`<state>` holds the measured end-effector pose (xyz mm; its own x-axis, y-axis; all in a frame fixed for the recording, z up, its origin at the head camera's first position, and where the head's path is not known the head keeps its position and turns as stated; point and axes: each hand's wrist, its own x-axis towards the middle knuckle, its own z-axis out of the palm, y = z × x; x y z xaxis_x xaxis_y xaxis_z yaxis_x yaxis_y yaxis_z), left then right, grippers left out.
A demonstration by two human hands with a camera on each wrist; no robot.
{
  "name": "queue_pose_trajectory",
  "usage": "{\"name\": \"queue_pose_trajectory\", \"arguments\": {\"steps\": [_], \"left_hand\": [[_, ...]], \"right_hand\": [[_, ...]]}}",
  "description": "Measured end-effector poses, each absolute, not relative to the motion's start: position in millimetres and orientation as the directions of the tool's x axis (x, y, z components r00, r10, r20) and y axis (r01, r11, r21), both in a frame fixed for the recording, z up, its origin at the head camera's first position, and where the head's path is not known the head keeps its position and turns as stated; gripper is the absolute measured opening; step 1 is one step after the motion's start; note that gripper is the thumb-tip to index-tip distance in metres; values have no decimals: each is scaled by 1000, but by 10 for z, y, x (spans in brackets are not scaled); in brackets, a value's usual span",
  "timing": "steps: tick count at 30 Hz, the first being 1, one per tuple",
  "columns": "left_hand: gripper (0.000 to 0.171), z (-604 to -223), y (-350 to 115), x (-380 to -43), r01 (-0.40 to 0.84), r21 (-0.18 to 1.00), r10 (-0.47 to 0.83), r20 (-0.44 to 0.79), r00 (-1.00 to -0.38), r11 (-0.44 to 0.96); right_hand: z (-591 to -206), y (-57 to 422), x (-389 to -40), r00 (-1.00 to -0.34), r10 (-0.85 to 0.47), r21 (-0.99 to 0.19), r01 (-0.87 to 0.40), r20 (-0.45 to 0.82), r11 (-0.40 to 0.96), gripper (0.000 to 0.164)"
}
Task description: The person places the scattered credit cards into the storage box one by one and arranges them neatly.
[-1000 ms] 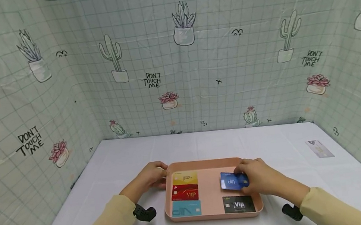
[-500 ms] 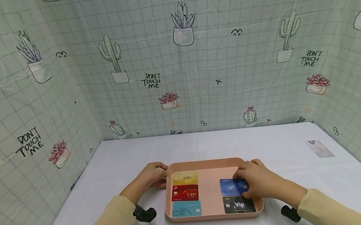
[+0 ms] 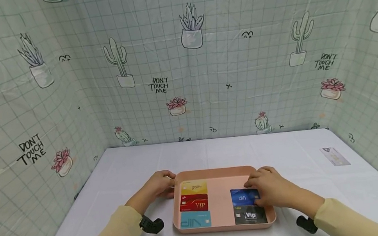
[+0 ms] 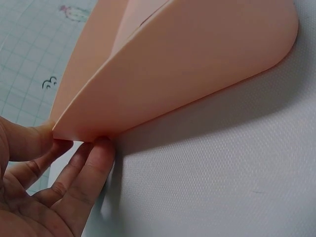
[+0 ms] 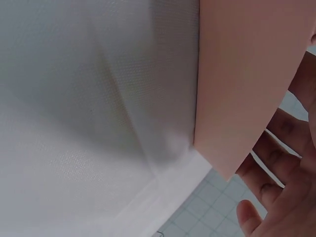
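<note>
A pink tray (image 3: 217, 172) rests on the white table, and my left hand (image 3: 161, 184) grips its back left corner. In the left wrist view the thumb (image 4: 32, 142) lies at the rim with fingers below. Inside, a yellow card (image 3: 193, 187), a red VIP card (image 3: 194, 202) and a light blue card (image 3: 195, 218) form a left column. On the right, a blue card (image 3: 244, 196) lies just behind a black Vip card (image 3: 250, 214). My right hand (image 3: 271, 186) reaches over the right rim, holding the blue card's right end, which it partly hides.
A pale card (image 3: 335, 156) lies on the white table (image 3: 235, 151) at the far right. Cloth printed with cacti (image 3: 197, 73) hangs behind the table and along both sides. A black wrist camera (image 3: 151, 224) is strapped by the left sleeve, another (image 3: 306, 224) by the right.
My right hand has lowered the tilted blue card flat onto the tray and brought it against the black card's back edge. My left hand has stayed on the tray corner.
</note>
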<state>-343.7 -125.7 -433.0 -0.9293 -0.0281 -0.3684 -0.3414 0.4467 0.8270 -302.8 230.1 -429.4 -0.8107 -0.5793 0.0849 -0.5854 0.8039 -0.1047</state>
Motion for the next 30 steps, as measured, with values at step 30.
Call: {"name": "queue_pose_trajectory", "arguments": {"steps": [30], "left_hand": [[16,-4339,-1263,-3448,-334,833,-19,-363,-931,441]], "right_hand": [[-4195,2476,-3087,-868,-461,-138,-488,186,862,30]]}}
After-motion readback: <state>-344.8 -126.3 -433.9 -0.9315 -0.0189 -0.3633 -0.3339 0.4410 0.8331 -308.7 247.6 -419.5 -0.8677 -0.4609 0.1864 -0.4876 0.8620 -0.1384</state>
